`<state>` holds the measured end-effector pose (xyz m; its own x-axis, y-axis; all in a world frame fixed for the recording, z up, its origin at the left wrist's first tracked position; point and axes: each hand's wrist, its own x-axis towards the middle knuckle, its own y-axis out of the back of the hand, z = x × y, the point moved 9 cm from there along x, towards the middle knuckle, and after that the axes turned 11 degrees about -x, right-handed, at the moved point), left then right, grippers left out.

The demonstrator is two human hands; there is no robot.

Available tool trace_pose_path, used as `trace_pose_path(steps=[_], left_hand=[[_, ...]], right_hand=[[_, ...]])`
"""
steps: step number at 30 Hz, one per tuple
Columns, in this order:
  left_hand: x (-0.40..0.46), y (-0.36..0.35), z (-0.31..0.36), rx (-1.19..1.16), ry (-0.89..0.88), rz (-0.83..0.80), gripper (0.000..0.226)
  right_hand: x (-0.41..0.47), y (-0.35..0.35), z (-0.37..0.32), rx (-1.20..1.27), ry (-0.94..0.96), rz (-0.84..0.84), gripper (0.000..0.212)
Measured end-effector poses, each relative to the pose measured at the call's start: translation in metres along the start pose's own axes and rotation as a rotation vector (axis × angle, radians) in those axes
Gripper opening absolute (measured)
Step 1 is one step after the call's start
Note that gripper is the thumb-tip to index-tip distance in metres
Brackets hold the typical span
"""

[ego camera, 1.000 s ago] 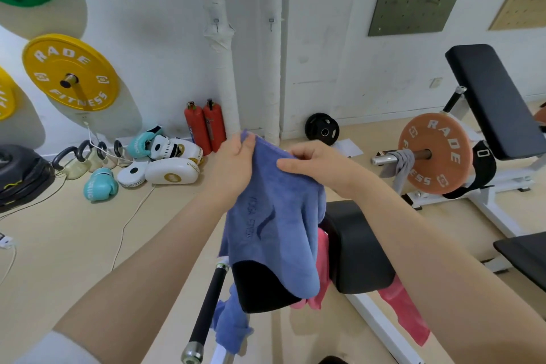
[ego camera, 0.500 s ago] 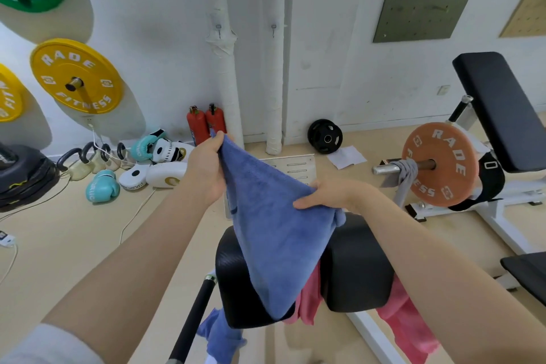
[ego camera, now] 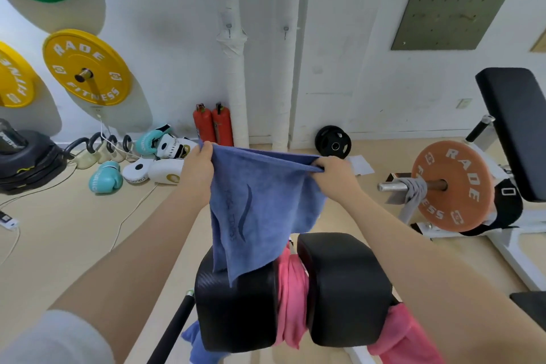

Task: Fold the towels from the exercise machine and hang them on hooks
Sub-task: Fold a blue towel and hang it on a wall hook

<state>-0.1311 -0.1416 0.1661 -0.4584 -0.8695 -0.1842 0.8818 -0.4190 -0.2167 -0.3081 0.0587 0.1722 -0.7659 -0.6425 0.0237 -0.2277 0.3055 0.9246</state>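
Note:
I hold a blue towel (ego camera: 260, 210) stretched out in front of me. My left hand (ego camera: 199, 167) pinches its upper left corner and my right hand (ego camera: 334, 173) grips its upper right corner. The towel hangs down over the black padded rollers (ego camera: 345, 289) of the exercise machine. A pink towel (ego camera: 291, 298) is draped between the two rollers and trails out at the lower right. Another blue towel (ego camera: 196, 343) hangs below the left roller. A grey towel (ego camera: 413, 195) is tied on the bar of the orange weight plate. Two small hooks (ego camera: 229, 27) sit on the white wall pipes.
Boxing gloves (ego camera: 105, 177), pads and kettlebells lie on the floor at the left wall, with two red extinguishers (ego camera: 212, 125) behind. Yellow weight plates (ego camera: 87, 66) hang on the wall. An orange plate (ego camera: 452, 186) and black bench pad (ego camera: 514, 127) stand at the right.
My hands have drawn apart, spreading the blue towel's top edge taut. The right hand moved right and up along the edge to the far corner.

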Motion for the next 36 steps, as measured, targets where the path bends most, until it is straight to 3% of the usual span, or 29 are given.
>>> trace_pose_path(steps=[2,5,9,12,16,18,22,25,28,30,32,33,36], left_hand=[[0.016,0.002,0.001,0.028,-0.023,0.045,0.021],[0.039,0.003,0.008,0.034,-0.035,0.089,0.037],[0.056,-0.001,0.024,-0.082,-0.097,0.030,0.023],[0.058,0.020,0.002,-0.164,-0.020,-0.007,0.023],[0.036,0.058,-0.057,0.140,0.137,-0.043,0.019],[0.022,0.074,-0.087,0.315,0.188,-0.100,0.029],[0.008,0.117,-0.137,0.725,0.159,-0.229,0.031],[-0.006,0.136,-0.170,1.121,0.198,-0.385,0.035],[-0.023,0.142,-0.203,1.498,0.393,-0.587,0.030],[-0.021,0.123,-0.195,1.643,0.218,-0.557,0.026],[-0.024,0.084,-0.177,1.602,-0.114,-0.481,0.025],[-0.030,0.063,-0.178,1.522,-0.212,-0.519,0.026],[-0.061,0.013,-0.214,1.343,-0.138,-0.839,0.038]], right_hand=[[0.020,-0.005,-0.004,0.014,0.023,-0.002,0.019],[0.046,-0.004,-0.015,0.008,0.057,0.071,0.021],[0.062,0.001,-0.027,0.023,0.055,0.155,0.028],[0.056,-0.019,-0.029,-0.084,0.117,0.031,0.021],[0.019,-0.098,-0.015,-0.228,0.131,-0.302,0.021],[-0.004,-0.140,-0.005,-0.289,0.137,-0.426,0.028],[-0.053,-0.200,0.009,-0.292,0.135,-0.643,0.025],[-0.077,-0.227,0.011,-0.270,0.102,-0.738,0.028],[-0.090,-0.241,0.013,-0.227,0.071,-0.750,0.033],[-0.093,-0.240,0.015,-0.156,0.069,-0.662,0.028],[-0.099,-0.237,0.015,-0.105,0.077,-0.625,0.027],[-0.101,-0.236,0.015,-0.088,0.084,-0.616,0.026],[-0.105,-0.232,0.014,-0.045,0.074,-0.598,0.026]])
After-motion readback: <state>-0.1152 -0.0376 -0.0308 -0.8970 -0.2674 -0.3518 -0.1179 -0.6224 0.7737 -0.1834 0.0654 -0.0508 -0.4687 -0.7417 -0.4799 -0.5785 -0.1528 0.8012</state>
